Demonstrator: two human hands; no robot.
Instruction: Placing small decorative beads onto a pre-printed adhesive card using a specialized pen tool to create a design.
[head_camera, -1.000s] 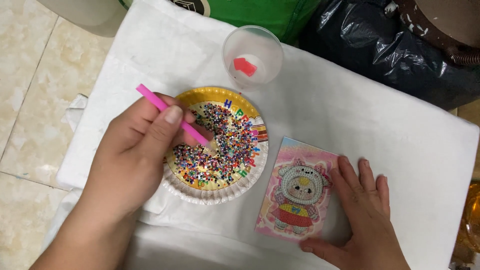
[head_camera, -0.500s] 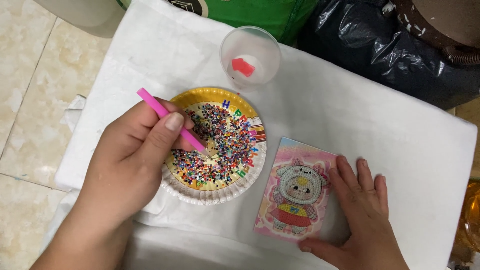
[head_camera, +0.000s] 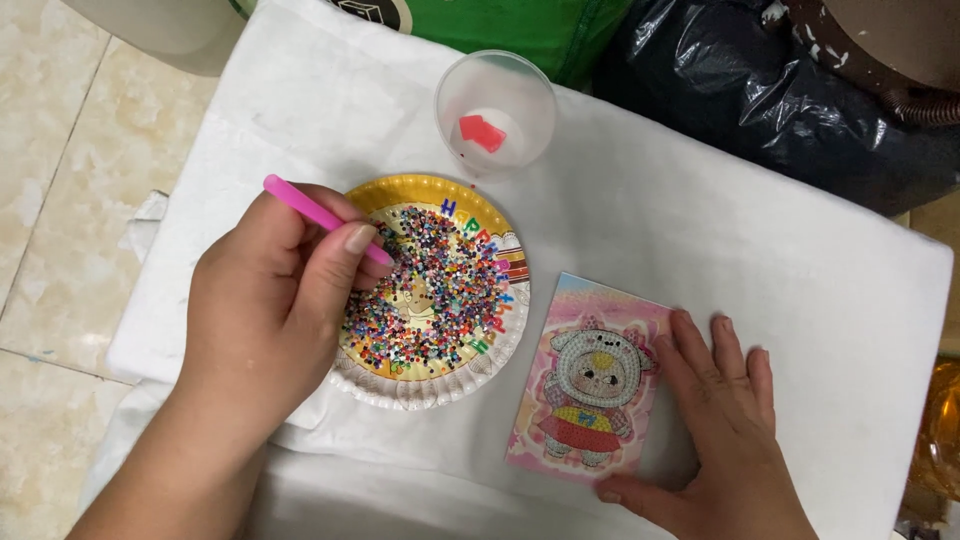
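Note:
My left hand (head_camera: 265, 310) grips a pink pen-like stylus (head_camera: 310, 210), its tip down among the small multicoloured beads (head_camera: 450, 290) in a yellow paper plate (head_camera: 430, 385). My right hand (head_camera: 725, 420) lies flat on the white cloth, fingers pressing the right edge of a pink card (head_camera: 590, 380) with a partly beaded cartoon figure. The card lies just right of the plate.
A clear plastic cup (head_camera: 495, 110) with a red square piece inside stands behind the plate. The white cloth (head_camera: 720, 230) covers the work surface. A black plastic bag (head_camera: 780, 100) and green fabric (head_camera: 540, 30) lie beyond it. Tiled floor (head_camera: 70, 180) is at the left.
My left hand has drawn the stylus tip back to the left across the beads, from the plate's middle toward its left side. The right hand and card stay put.

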